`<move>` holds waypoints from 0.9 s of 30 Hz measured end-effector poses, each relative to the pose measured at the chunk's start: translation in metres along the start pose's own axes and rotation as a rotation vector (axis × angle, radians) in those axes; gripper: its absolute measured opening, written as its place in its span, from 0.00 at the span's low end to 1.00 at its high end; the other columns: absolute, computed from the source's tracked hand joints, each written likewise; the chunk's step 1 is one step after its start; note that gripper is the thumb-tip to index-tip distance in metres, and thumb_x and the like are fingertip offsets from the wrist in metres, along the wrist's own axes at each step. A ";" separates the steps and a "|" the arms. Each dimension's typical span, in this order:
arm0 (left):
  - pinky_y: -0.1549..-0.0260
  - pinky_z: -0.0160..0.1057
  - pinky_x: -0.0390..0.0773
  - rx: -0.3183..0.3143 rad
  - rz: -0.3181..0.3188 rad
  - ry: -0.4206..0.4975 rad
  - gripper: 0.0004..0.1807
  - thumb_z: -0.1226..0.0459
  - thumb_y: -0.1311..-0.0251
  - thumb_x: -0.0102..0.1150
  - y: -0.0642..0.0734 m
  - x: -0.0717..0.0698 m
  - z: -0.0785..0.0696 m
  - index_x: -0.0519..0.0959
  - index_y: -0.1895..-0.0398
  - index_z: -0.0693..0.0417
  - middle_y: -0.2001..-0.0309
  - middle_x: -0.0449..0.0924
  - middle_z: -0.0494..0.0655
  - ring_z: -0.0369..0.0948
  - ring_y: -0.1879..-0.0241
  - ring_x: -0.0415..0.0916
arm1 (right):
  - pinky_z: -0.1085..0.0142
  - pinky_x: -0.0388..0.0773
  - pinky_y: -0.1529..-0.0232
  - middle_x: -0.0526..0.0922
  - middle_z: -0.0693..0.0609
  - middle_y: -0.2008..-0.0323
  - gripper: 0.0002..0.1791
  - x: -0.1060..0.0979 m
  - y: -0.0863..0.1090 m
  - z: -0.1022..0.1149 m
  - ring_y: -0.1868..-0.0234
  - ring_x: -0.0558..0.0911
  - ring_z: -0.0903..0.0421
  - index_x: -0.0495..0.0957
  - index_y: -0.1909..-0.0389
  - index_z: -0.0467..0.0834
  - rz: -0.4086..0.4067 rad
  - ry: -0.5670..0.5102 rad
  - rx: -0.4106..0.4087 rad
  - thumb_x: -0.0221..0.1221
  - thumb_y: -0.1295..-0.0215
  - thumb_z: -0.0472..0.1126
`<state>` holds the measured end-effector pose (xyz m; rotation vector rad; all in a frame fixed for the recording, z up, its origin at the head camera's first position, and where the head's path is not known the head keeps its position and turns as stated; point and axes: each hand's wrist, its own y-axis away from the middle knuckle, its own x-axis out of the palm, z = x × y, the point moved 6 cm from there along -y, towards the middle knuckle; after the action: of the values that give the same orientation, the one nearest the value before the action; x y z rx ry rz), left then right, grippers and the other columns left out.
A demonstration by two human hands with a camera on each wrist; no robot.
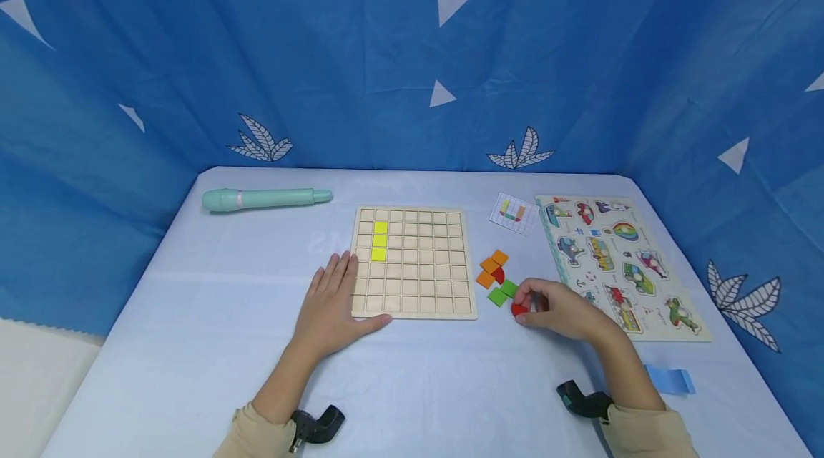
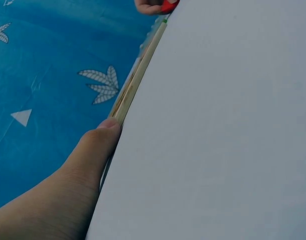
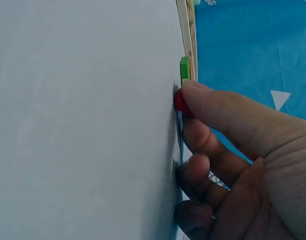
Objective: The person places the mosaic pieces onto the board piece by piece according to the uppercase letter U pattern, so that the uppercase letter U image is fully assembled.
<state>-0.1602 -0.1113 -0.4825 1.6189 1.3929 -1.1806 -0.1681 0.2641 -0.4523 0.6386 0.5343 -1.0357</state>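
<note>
A wooden grid board [image 1: 425, 288] lies mid-table, with yellow square tiles [image 1: 379, 240] in a column near its upper left. My left hand [image 1: 330, 311] rests flat at the board's left side, fingers straight, the thumb along the front edge. Right of the board, my right hand [image 1: 561, 309] pinches a red piece [image 3: 180, 103] between thumb and fingers, low at the tabletop. Its full outline is hidden by the fingers. Close by lie green square tiles [image 1: 498, 297], orange square tiles [image 1: 486, 279] and another red piece [image 1: 498, 275] with a rounded edge.
Behind the loose tiles lies a small pattern card [image 1: 514, 213]. A wooden picture puzzle board [image 1: 618, 268] with vehicles takes up the right side. A mint-green stick-like object [image 1: 273, 199] lies back left, and a blue strip [image 1: 671, 380] sits near the right forearm.
</note>
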 end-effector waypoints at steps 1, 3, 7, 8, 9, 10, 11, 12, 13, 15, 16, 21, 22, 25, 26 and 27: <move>0.23 0.56 0.43 -0.001 0.000 0.001 0.70 0.19 0.57 0.49 0.000 0.000 0.000 0.46 0.20 0.56 0.19 0.42 0.52 0.50 0.19 0.37 | 0.70 0.69 0.72 0.75 0.52 0.72 0.12 0.000 0.000 0.001 0.69 0.73 0.55 0.80 0.62 0.49 0.007 -0.009 -0.007 0.71 0.44 0.40; 0.23 0.56 0.43 0.000 -0.001 0.000 0.70 0.19 0.57 0.49 0.000 0.000 0.000 0.46 0.20 0.56 0.19 0.42 0.52 0.50 0.19 0.37 | 0.70 0.69 0.73 0.76 0.52 0.71 0.11 0.001 0.000 0.002 0.70 0.73 0.55 0.79 0.61 0.49 0.015 -0.027 -0.022 0.71 0.43 0.40; 0.23 0.56 0.43 0.000 -0.003 -0.006 0.70 0.19 0.57 0.48 0.000 0.000 0.001 0.45 0.20 0.56 0.19 0.42 0.52 0.50 0.19 0.36 | 0.70 0.71 0.73 0.78 0.52 0.68 0.10 -0.001 -0.003 0.006 0.70 0.74 0.54 0.79 0.59 0.51 -0.003 -0.052 -0.026 0.69 0.40 0.41; 0.23 0.56 0.43 -0.001 -0.003 -0.009 0.70 0.19 0.57 0.48 0.000 0.000 0.001 0.45 0.20 0.56 0.19 0.42 0.52 0.50 0.19 0.36 | 0.69 0.71 0.73 0.78 0.52 0.67 0.10 -0.001 -0.004 0.007 0.70 0.74 0.54 0.79 0.59 0.51 -0.013 -0.057 -0.027 0.68 0.40 0.41; 0.23 0.56 0.43 -0.001 -0.004 -0.010 0.70 0.19 0.57 0.48 0.000 0.000 0.001 0.45 0.20 0.56 0.19 0.42 0.52 0.50 0.19 0.36 | 0.69 0.71 0.72 0.79 0.52 0.66 0.10 -0.002 -0.005 0.009 0.69 0.75 0.53 0.80 0.58 0.52 -0.023 -0.065 -0.024 0.68 0.39 0.42; 0.23 0.56 0.43 -0.002 -0.004 -0.011 0.70 0.18 0.57 0.47 0.000 0.001 0.002 0.45 0.20 0.56 0.19 0.42 0.52 0.50 0.19 0.36 | 0.69 0.72 0.72 0.79 0.52 0.66 0.10 -0.002 -0.007 0.011 0.69 0.75 0.53 0.80 0.58 0.52 -0.033 -0.071 -0.019 0.68 0.39 0.42; 0.23 0.56 0.43 -0.003 -0.005 -0.009 0.70 0.18 0.57 0.47 0.000 0.001 0.002 0.46 0.20 0.56 0.19 0.42 0.52 0.50 0.19 0.36 | 0.68 0.71 0.72 0.80 0.52 0.65 0.10 -0.003 -0.009 0.013 0.68 0.75 0.52 0.80 0.57 0.52 -0.040 -0.076 -0.016 0.67 0.38 0.43; 0.23 0.56 0.43 -0.003 -0.006 -0.009 0.70 0.18 0.57 0.47 0.000 0.001 0.002 0.46 0.20 0.56 0.19 0.42 0.52 0.50 0.19 0.36 | 0.68 0.71 0.73 0.80 0.52 0.65 0.10 -0.003 -0.011 0.015 0.68 0.75 0.52 0.80 0.57 0.53 -0.048 -0.081 -0.017 0.67 0.38 0.43; 0.23 0.56 0.43 -0.003 -0.008 -0.008 0.70 0.18 0.57 0.47 0.000 0.001 0.002 0.46 0.20 0.56 0.19 0.42 0.52 0.50 0.19 0.37 | 0.68 0.71 0.73 0.80 0.52 0.65 0.10 -0.003 -0.013 0.017 0.68 0.75 0.52 0.80 0.56 0.52 -0.053 -0.086 -0.020 0.67 0.38 0.43; 0.23 0.56 0.43 -0.003 -0.011 -0.006 0.70 0.18 0.57 0.48 0.000 0.000 0.002 0.46 0.20 0.56 0.19 0.43 0.52 0.50 0.19 0.37 | 0.68 0.71 0.74 0.81 0.52 0.65 0.10 -0.002 -0.017 0.023 0.68 0.75 0.51 0.80 0.56 0.51 -0.056 -0.097 -0.040 0.66 0.37 0.43; 0.23 0.56 0.43 -0.003 -0.011 -0.005 0.70 0.18 0.57 0.48 0.000 0.000 0.002 0.46 0.20 0.56 0.19 0.43 0.52 0.50 0.19 0.37 | 0.68 0.71 0.74 0.81 0.52 0.65 0.10 -0.001 -0.019 0.026 0.69 0.75 0.52 0.80 0.55 0.51 -0.057 -0.100 -0.048 0.66 0.36 0.43; 0.23 0.56 0.43 -0.001 -0.011 0.003 0.70 0.18 0.58 0.48 0.000 0.000 0.001 0.46 0.20 0.56 0.19 0.43 0.52 0.50 0.19 0.37 | 0.69 0.71 0.74 0.80 0.51 0.66 0.09 0.005 -0.031 0.043 0.68 0.74 0.52 0.81 0.55 0.48 -0.064 -0.117 -0.111 0.65 0.35 0.43; 0.23 0.56 0.43 -0.001 -0.010 0.005 0.71 0.18 0.58 0.49 0.000 0.000 0.001 0.46 0.20 0.56 0.19 0.43 0.52 0.50 0.19 0.37 | 0.70 0.71 0.74 0.80 0.51 0.67 0.09 0.006 -0.033 0.046 0.68 0.74 0.52 0.81 0.55 0.49 -0.066 -0.121 -0.115 0.65 0.35 0.43; 0.23 0.56 0.43 0.001 -0.006 0.008 0.71 0.18 0.58 0.49 0.000 0.001 0.001 0.46 0.20 0.56 0.19 0.43 0.51 0.49 0.19 0.37 | 0.70 0.70 0.74 0.80 0.50 0.68 0.09 0.009 -0.039 0.054 0.69 0.74 0.52 0.81 0.55 0.48 -0.067 -0.141 -0.139 0.65 0.34 0.42; 0.23 0.56 0.43 0.002 -0.005 0.007 0.71 0.19 0.58 0.49 0.000 0.001 0.001 0.46 0.20 0.56 0.19 0.43 0.51 0.49 0.19 0.37 | 0.70 0.69 0.74 0.79 0.50 0.69 0.08 0.010 -0.041 0.056 0.70 0.74 0.53 0.81 0.55 0.48 -0.067 -0.148 -0.141 0.64 0.34 0.42; 0.23 0.56 0.43 0.003 -0.005 0.005 0.71 0.19 0.59 0.50 0.000 0.001 0.001 0.46 0.20 0.56 0.19 0.43 0.51 0.49 0.19 0.37 | 0.70 0.69 0.74 0.79 0.50 0.69 0.08 0.012 -0.043 0.059 0.70 0.74 0.53 0.81 0.56 0.48 -0.062 -0.158 -0.146 0.65 0.34 0.43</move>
<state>-0.1604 -0.1120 -0.4839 1.6227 1.3997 -1.1824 -0.1957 0.2000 -0.4284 0.4091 0.4887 -1.0848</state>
